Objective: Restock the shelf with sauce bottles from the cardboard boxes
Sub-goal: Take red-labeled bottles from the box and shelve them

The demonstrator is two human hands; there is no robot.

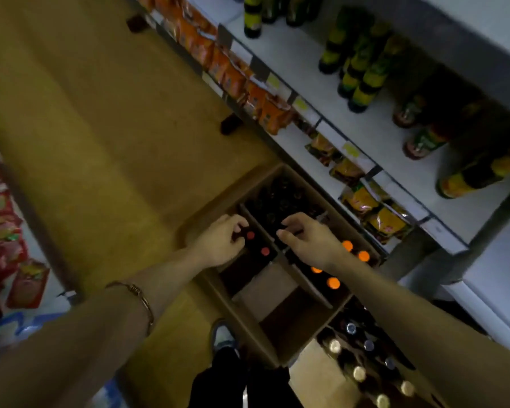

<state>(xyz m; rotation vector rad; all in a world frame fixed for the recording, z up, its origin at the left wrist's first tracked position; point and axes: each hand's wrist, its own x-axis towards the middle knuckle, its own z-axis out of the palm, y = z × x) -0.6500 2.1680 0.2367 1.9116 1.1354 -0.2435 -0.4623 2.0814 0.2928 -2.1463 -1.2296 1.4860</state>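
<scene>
A view from above, looking down a person's two bare forearms toward open cardboard boxes (pixel 206 293) that sit on a tan floor (pixel 95 136) beside a white shelf (pixel 301 63).

The left hand (pixel 218 244) reaches into the left box, its fingers (pixel 238 221) curled over the top of a dark sauce bottle, next to two red-capped bottles (pixel 258 243). The grip looks closed around that bottle top, though the dim light hides the exact contact. A thin bracelet (pixel 139 295) circles the left forearm.

The right hand (pixel 306 238) hovers over the neighbouring compartment, where dark-capped bottles (pixel 280 198) stand packed together. Its fingers (pixel 292 219) are bent and narrowly spread, thumb below; whether they are pinching a bottle top cannot be told from this view.

Just beyond the right wrist, orange-capped bottles (pixel 340 265) stand in the same box. Nearer the viewer, a further box holds bottles with silver and pale caps (pixel 362 360).

On the shelf, to the right, stand rows of green-and-yellow labelled bottles (pixel 362 75) and some red-labelled bottles (pixel 418 142). Orange snack packets (pixel 233 75) and yellow packets (pixel 374 213) hang along the shelf's front edge. Red packets (pixel 3 228) lie at the far left. A shoe (pixel 223 334) and dark trouser legs show at the bottom centre.
</scene>
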